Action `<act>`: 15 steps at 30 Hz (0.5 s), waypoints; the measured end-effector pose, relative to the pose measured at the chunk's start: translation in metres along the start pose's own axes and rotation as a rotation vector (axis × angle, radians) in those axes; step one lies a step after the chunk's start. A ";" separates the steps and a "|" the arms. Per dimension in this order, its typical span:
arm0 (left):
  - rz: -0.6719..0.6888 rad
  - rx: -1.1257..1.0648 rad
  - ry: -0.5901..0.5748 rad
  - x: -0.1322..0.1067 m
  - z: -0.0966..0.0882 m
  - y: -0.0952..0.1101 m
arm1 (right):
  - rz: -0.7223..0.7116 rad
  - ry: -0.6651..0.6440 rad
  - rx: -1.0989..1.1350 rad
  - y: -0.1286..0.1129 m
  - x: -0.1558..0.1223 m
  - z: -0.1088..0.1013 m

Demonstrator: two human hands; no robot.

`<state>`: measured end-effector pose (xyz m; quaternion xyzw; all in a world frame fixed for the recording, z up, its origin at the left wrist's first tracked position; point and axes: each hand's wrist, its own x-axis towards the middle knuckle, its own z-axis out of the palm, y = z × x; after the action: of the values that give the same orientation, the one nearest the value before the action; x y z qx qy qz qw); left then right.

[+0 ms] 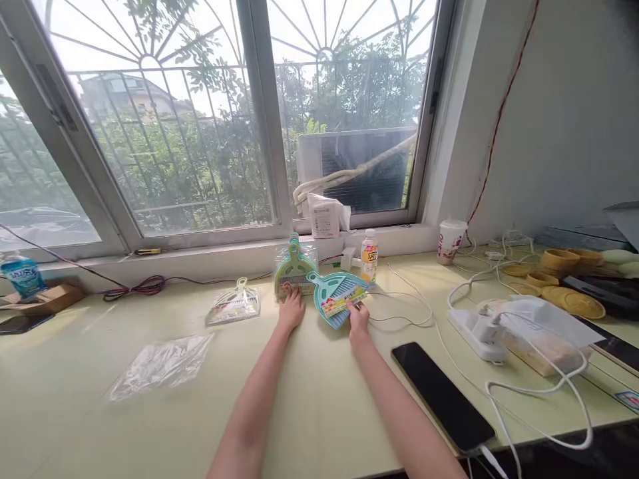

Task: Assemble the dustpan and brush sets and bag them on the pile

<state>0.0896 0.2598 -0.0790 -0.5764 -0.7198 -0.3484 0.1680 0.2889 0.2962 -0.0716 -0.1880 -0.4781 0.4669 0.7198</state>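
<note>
My right hand [358, 318] grips the edge of a light-blue mini dustpan and brush set [339, 293], which is tilted with its handle to the upper left. A printed card lies across that set. My left hand [292, 309] rests with its fingers stretched against the lower front of a green dustpan and brush set [293, 267], which stands upright near the window ledge with more such sets behind it. A paler dustpan set in clear wrapping [233, 306] lies further left. A flat clear plastic bag [162, 362] is on the table.
A drink bottle [369, 256] and a tissue pack [323, 216] stand behind the sets. On the right are a black phone [442, 392], a white power strip [479, 332] with trailing cables, a paper cup [450, 241] and woven baskets [562, 261]. A blue bottle [24, 276] is at far left.
</note>
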 end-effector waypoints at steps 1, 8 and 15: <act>-0.018 0.011 -0.012 0.007 0.000 0.001 | -0.002 -0.001 0.002 0.000 0.000 0.000; -0.027 0.002 0.114 0.040 0.013 0.002 | 0.015 -0.011 -0.028 -0.002 0.000 0.001; 0.083 0.050 0.400 0.028 0.014 0.003 | 0.041 -0.015 -0.016 -0.002 0.000 0.000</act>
<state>0.0873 0.2898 -0.0702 -0.5207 -0.6560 -0.4308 0.3361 0.2896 0.2951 -0.0698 -0.2000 -0.4833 0.4792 0.7048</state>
